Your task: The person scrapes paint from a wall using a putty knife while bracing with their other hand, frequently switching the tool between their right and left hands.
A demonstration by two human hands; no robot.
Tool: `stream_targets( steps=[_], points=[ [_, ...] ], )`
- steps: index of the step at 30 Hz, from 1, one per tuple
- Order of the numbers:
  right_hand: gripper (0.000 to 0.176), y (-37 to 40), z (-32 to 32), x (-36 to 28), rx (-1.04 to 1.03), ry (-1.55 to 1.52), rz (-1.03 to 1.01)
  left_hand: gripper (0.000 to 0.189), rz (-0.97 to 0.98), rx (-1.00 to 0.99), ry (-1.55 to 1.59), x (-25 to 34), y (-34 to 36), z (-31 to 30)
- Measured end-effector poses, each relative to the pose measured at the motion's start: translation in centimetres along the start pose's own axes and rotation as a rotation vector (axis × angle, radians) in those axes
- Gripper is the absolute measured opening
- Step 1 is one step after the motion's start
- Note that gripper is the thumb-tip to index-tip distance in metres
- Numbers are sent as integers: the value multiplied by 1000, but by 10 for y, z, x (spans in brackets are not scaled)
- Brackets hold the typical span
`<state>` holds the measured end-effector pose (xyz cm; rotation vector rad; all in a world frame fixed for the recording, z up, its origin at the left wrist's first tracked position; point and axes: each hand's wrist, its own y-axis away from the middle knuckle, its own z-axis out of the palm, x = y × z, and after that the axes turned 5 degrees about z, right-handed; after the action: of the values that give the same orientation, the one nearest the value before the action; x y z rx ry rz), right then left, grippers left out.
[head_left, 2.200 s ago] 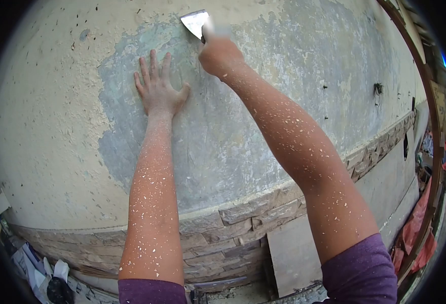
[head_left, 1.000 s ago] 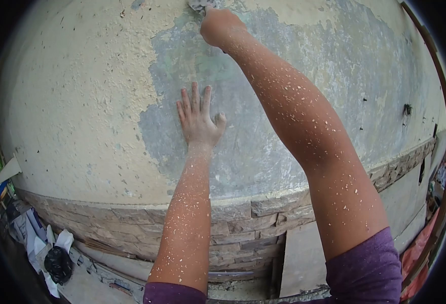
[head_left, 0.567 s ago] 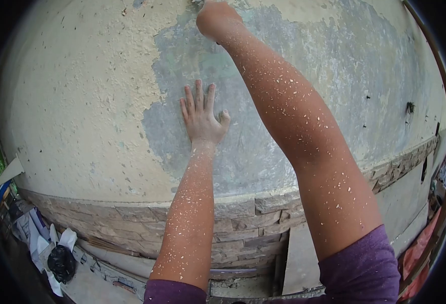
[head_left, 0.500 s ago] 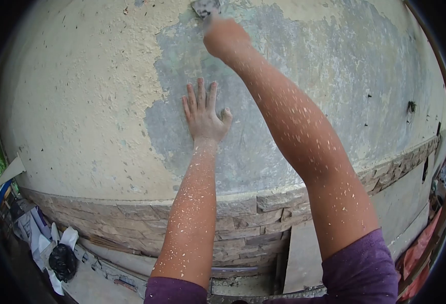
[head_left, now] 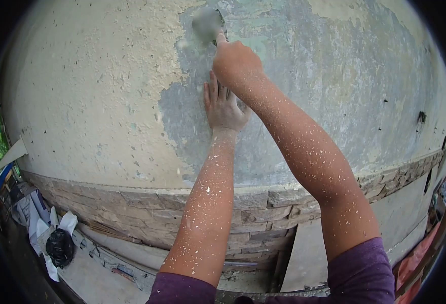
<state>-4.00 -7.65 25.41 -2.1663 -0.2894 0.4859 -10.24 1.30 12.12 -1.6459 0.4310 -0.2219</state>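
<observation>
Scraper [head_left: 206,23] on peeling wall [head_left: 81,101], stone course [head_left: 147,200]

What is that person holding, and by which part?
The right hand grips a scraper by its handle, which the fist hides; its blurred blade points up along the wall. The left hand holds nothing and lies flat on the wall.

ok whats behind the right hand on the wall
The left hand lies flat on the scraped grey wall, with some of its fingers hidden behind the right hand. The scraper shows blurred above the fist; its handle is covered by the grip.
</observation>
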Motion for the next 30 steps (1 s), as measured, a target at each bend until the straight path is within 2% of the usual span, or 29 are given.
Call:
stream_targets(
  steps=[4, 6, 8, 9, 10, 11, 14, 16, 17, 19, 21, 23, 25, 26, 28, 30],
  points=[
    [62, -59, -14, -36, 63, -65, -45, 69, 53, 82, 25, -3, -5, -4],
    [51, -84, -19, -56, -92, 55, -126, 70, 5, 107, 116, -7, -6, 0],
    [56, -50, -10, -44, -44, -19, -84, 71, -41, 121, 225, -3, 1, -1],
    [61, -28, -8, -38, 25, -98, -49, 70, -86, 38, 205, -2, 1, -5],
    [59, -7, 0, -29, -20, -59, -37, 70, -131, -41, 189, 1, -1, -7],
    [57, 5, 8, -24, -69, -25, -23, 70, -128, -36, 192, 0, 1, -3],
    [54, -9, 9, -29, -43, -34, -53, 69, -63, -106, 35, -6, 3, 11],
    [54, -56, -1, -50, 74, -74, -93, 67, -19, 147, 129, -2, -1, 2],
    [54, -68, -10, -65, 77, -86, -112, 67, -20, 158, 109, -5, -8, -4],
    [45, -74, -20, -79, -32, -40, -88, 62, 8, 75, 104, -1, -8, -11],
    [55, -47, -6, -58, 14, -106, -85, 61, 55, 114, 98, -6, -8, -4],
    [55, -9, 20, -43, -86, -38, -69, 61, 71, 130, 102, -8, -14, 0],
    [55, -4, 23, -47, -107, -21, -90, 61, 90, 144, 94, -12, -21, 2],
    [55, -7, 24, -49, -137, -7, -106, 61, 101, 151, 88, -14, -25, 4],
    [53, -47, 16, -68, 5, -115, -143, 61, 102, 135, 76, -18, -18, 6],
    [52, -72, -4, -94, 5, -119, -162, 62, 101, 123, 61, -24, -12, 8]
  ],
)
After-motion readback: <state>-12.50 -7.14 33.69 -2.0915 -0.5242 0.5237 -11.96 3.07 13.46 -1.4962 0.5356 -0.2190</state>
